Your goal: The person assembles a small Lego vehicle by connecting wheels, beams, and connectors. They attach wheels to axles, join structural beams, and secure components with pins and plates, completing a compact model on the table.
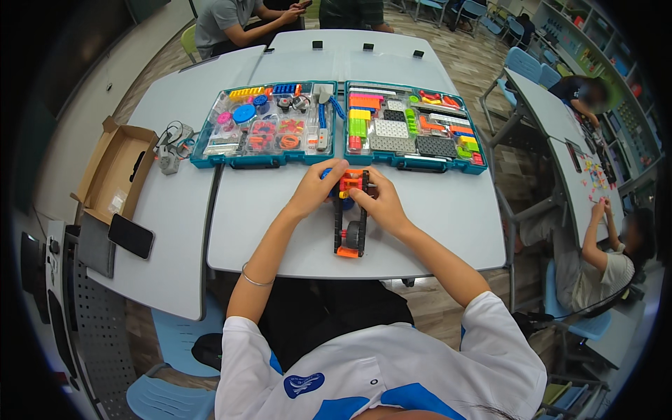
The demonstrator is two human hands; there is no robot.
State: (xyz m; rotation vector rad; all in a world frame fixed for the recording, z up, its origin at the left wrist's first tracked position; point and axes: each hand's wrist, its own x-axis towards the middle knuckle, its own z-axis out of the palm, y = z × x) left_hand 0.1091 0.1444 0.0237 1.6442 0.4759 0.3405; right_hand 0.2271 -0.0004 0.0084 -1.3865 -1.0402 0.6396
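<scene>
Between my hands, over the near part of the white table (280, 238), is a small model built of plastic construction parts (362, 217). It has black side beams, orange pieces at both ends and a dark wheel low between the beams. My left hand (315, 187) grips its far left side, where a blue part shows by the fingers. My right hand (383, 203) closes on the far right side, its thumb on the orange and red section. The fingertips are partly hidden behind the model.
Two open teal-edged cases (262, 162) (420, 166) of colourful building parts stand just beyond my hands. To the left lie an open cardboard box (105, 175), a black phone (131, 236) and a grey device with cables (170, 157). Other people sit at tables ahead and right.
</scene>
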